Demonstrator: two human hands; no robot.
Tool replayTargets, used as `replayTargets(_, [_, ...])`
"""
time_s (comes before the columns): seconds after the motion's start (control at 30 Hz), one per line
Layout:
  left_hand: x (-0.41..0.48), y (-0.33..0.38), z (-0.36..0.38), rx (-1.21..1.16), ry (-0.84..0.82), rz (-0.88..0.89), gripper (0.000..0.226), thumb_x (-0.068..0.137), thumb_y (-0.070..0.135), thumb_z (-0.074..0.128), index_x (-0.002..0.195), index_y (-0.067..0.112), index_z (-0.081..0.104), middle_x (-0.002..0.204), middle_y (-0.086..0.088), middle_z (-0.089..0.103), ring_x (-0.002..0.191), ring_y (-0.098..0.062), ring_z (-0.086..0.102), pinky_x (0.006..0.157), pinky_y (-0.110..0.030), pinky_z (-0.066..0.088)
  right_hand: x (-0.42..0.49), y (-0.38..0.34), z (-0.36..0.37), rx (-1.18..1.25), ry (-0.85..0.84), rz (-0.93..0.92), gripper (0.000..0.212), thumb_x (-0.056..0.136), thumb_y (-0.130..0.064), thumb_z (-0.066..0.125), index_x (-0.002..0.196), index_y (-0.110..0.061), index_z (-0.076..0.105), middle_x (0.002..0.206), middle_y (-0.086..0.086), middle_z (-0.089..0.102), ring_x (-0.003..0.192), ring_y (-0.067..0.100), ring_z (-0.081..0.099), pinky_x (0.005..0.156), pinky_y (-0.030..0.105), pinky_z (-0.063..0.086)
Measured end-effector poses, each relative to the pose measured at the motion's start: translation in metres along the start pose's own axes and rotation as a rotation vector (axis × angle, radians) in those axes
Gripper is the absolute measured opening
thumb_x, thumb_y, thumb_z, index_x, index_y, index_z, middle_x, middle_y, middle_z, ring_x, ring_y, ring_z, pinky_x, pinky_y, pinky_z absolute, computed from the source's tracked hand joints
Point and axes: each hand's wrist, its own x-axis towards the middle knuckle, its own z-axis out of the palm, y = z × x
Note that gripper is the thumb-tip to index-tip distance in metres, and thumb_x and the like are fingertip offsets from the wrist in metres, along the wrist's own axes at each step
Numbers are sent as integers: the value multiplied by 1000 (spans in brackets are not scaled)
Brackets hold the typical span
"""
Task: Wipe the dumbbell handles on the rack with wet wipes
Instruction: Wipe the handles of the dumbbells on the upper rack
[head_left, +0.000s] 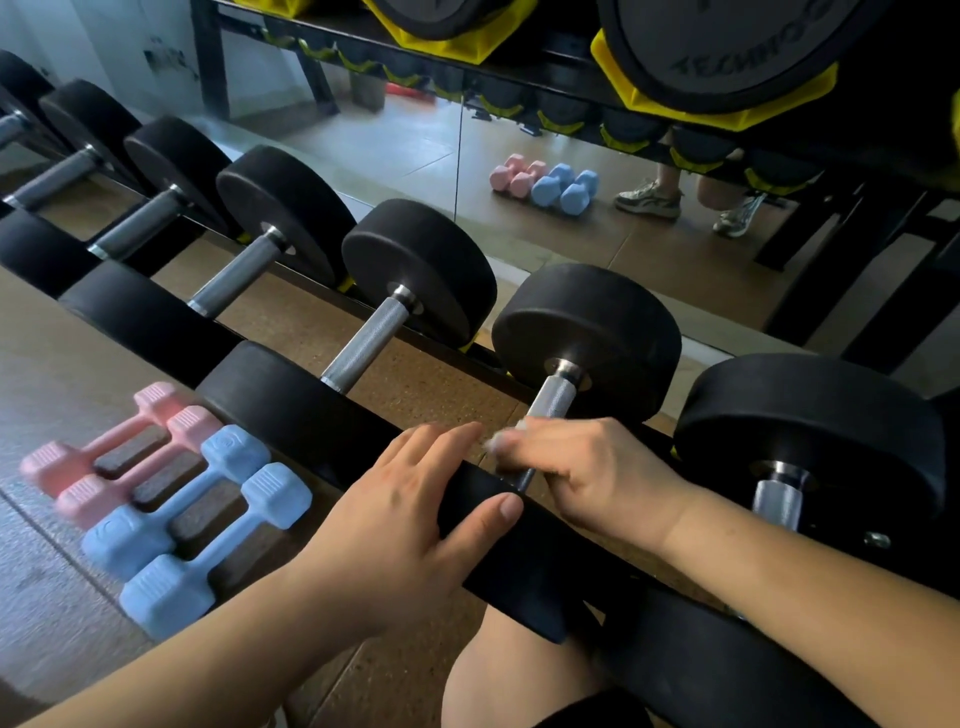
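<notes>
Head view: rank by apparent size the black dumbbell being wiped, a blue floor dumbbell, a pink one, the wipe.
1. Black round rubber dumbbell
2. Blue hexagonal dumbbell, pink hexagonal dumbbell: alike, unranked
3. White wet wipe, mostly hidden in right hand

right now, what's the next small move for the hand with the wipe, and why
Probably slide the right hand, with the wet wipe, up the handle toward the far head. Its grip sits at the handle's near end, and the knurled stretch above is uncovered. The left hand rests on the near head.
</notes>
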Motion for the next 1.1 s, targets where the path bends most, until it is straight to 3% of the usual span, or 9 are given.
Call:
replayTargets(0.1, [0, 0, -1, -4, -2, -4, 79, 86, 92, 23, 152, 50, 24, 141, 31, 37, 128, 8, 35, 101, -16, 39, 2, -2, -3, 103, 8, -15, 45, 94, 0, 59, 132, -19, 70, 129, -1, 72, 125, 10, 64, 115, 24, 42])
replayTargets(0.23, [0, 0, 0, 6, -1, -6, 79, 86, 91, 22, 153, 49, 23, 142, 29, 37, 128, 7, 36, 102, -16, 38, -1, 17, -11, -314, 309, -29, 39, 94, 2, 49, 124, -5, 73, 136, 10, 67, 129, 22, 62, 116, 40, 42])
replayTargets(0.33, [0, 0, 1, 16, 0, -6, 80, 86, 92, 22, 153, 49, 25, 141, 30, 38, 127, 8, 36, 99, -14, 37, -4, 25, -2, -490, 246, 6, 41, 94, -7, 40, 117, -2, 74, 129, 17, 70, 124, 31, 66, 115, 47, 37])
replayTargets(0.43, [0, 0, 0, 10, -2, -7, 80, 85, 92, 21, 153, 50, 23, 138, 30, 38, 125, 9, 37, 95, -10, 36, -4, 18, 9, -397, 218, 29, 33, 85, 4, 64, 114, -4, 77, 121, 16, 74, 117, 30, 70, 107, 49, 49])
replayTargets(0.63, [0, 0, -1, 15, 5, 2, 78, 88, 90, 25, 153, 46, 27, 137, 29, 39, 125, 9, 37, 101, -15, 38, 1, -10, -4, 219, 95, 121, 34, 94, -6, 63, 119, -22, 78, 114, -6, 77, 109, 5, 70, 101, 23, 52])
replayTargets(0.87, [0, 1, 1, 18, 6, -4, 80, 87, 91, 23, 154, 45, 28, 138, 28, 40, 127, 6, 39, 101, -15, 35, -1, 23, -10, -434, 310, 43, 31, 89, 7, 61, 115, -4, 76, 126, 15, 72, 122, 28, 67, 111, 43, 44])
replayTargets(0.93, [0, 2, 0, 11, 1, -11, 83, 85, 92, 21, 154, 46, 27, 138, 28, 40, 127, 6, 39, 101, -17, 37, -3, 19, -3, -449, 234, 71, 25, 85, 3, 66, 106, -6, 77, 117, 14, 75, 114, 30, 71, 103, 43, 50])
replayTargets(1.03, [1, 2, -1, 11, -6, -18, 85, 84, 94, 20, 154, 47, 26, 139, 29, 39, 128, 7, 38, 101, -16, 38, -3, 3, -4, -289, 160, 126, 22, 86, -6, 61, 98, -15, 77, 93, 5, 75, 80, 28, 74, 63, 37, 62])
replayTargets(1.1, [0, 2, -2, 3, -6, -22, 84, 83, 94, 20, 154, 47, 26, 139, 29, 39, 127, 7, 38, 101, -16, 39, 1, -5, -8, -77, 158, 194, 29, 94, -9, 61, 112, -24, 80, 101, -1, 78, 90, 17, 73, 77, 25, 60])
